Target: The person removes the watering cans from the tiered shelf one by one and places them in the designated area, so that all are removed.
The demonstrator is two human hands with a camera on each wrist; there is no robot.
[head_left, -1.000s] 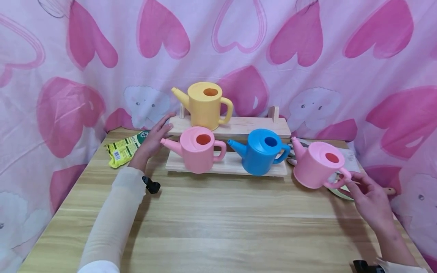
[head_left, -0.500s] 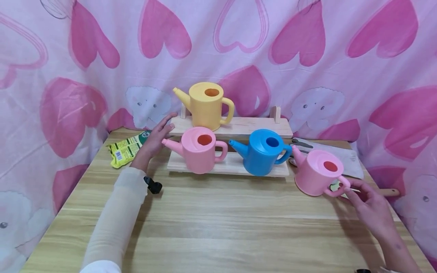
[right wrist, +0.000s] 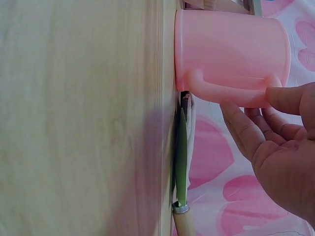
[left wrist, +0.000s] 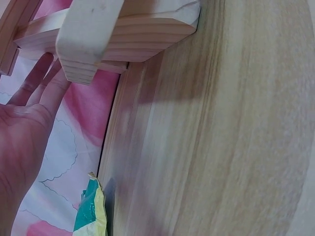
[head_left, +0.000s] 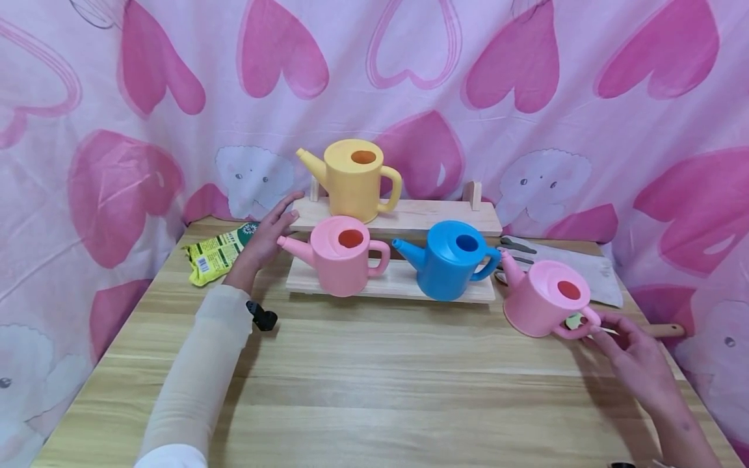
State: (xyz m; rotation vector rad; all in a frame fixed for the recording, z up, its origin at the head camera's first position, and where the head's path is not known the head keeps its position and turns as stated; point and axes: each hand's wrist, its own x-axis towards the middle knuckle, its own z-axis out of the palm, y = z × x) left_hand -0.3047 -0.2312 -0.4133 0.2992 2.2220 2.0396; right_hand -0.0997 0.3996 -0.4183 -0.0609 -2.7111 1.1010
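Observation:
My right hand (head_left: pixel 634 361) pinches the handle of a pink watering can (head_left: pixel 541 302) between thumb and fingers, right of the shelf. In the right wrist view the can's base is at or just above the tabletop; I cannot tell if it touches. My left hand (head_left: pixel 266 237) touches the left end of a two-tier wooden shelf (head_left: pixel 439 218), its fingers (left wrist: pixel 55 91) nearly straight against the wood. A yellow watering can (head_left: pixel 353 185) stands on the upper tier. Another pink watering can (head_left: pixel 339 266) and a blue watering can (head_left: pixel 446 270) stand on the lower tier, spouts to the left.
A yellow and green packet (head_left: pixel 216 257) lies left of the shelf. Behind the held can are grey-white gloves (head_left: pixel 591 273) and a green-bladed tool with a wooden handle (head_left: pixel 664 330). A pink heart-patterned curtain (head_left: pixel 281 52) hangs behind the wooden table (head_left: pixel 374 390).
Over the last second the right hand has lowered the pink watering can slightly toward the table and nearer me. Since half a second ago it has hardly moved. The left hand stays at the shelf.

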